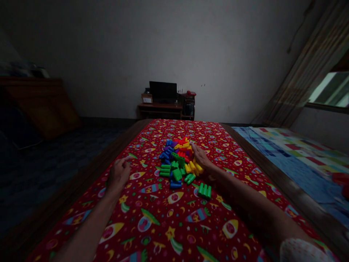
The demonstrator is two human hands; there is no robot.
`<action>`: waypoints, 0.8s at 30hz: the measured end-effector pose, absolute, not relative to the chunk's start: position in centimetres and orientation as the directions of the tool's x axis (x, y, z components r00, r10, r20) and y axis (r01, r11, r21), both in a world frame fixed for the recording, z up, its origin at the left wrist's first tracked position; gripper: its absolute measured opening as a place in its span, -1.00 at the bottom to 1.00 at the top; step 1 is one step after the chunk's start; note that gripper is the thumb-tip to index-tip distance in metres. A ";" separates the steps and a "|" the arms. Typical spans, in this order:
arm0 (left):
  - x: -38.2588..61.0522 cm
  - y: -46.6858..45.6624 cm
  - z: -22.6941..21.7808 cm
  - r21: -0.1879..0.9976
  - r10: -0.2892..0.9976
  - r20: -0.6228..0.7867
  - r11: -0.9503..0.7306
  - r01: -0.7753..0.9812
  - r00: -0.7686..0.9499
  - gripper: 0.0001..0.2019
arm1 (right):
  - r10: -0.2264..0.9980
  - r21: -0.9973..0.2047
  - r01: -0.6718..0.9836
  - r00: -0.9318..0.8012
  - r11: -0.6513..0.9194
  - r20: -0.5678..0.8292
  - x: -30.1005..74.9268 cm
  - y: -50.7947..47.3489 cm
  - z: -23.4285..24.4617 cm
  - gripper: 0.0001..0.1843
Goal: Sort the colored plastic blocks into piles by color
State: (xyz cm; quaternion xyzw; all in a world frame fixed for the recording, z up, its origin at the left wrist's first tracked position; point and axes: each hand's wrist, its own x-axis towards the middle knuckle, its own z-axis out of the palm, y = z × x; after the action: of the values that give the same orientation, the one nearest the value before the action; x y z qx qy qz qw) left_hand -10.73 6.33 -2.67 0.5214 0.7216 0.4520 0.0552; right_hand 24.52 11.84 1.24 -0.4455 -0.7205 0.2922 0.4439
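A pile of plastic building blocks lies mid-table, with green blocks [177, 174] at the front, blue blocks [164, 157] on the left, red blocks [183, 157] in the middle and yellow blocks [194, 167] on the right. Against the pile's right side rests my right hand [201, 158], its fingers stretched out beside the yellow blocks; I see no block gripped in it. My left hand [120, 172] lies on the cloth, apart from the pile, index finger extended and the others loosely bent, holding nothing visible. One green block [204, 191] sits separately nearer to me.
A red patterned cloth [174, 211] covers the long table with dark wooden edges [242, 145]. Beyond stands a small desk [160, 106] with a black monitor [163, 91]. A bed [261, 156] is at right, a wooden cabinet [38, 105] at left.
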 end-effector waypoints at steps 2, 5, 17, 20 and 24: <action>-10.5 6.0 -2.5 0.715 0.816 0.373 0.051 0.697 -0.442 -0.63 | 0.887 -0.828 0.331 -0.258 0.453 0.382 22.6 11.6 2.2 -0.25; -9.9 5.4 -1.9 0.721 0.826 0.348 0.067 0.690 -0.444 -0.63 | 0.847 -0.826 0.249 -0.326 0.506 0.420 21.4 12.2 3.8 -0.24; 1.3 -0.4 2.8 0.195 0.644 0.707 -0.574 0.795 0.291 -0.58 | 0.940 -0.589 0.733 -0.287 0.340 0.185 21.7 22.1 4.4 -0.24; 7.8 -3.7 4.1 -0.005 0.505 0.563 -0.789 0.614 0.654 -0.55 | 0.928 -0.575 0.736 -0.350 0.356 0.126 19.7 22.1 4.2 -0.29; 12.4 -4.1 3.1 -0.164 0.410 0.393 -0.849 0.502 0.823 -0.66 | 0.879 -0.545 0.723 -0.473 0.423 0.054 18.7 20.5 4.8 -0.35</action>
State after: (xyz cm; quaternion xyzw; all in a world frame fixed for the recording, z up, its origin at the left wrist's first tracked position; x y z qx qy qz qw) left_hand 12.40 -4.06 3.12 0.9456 0.2412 0.1746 -0.1310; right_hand 18.74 20.53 4.81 -0.4847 -0.8266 0.2311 0.1684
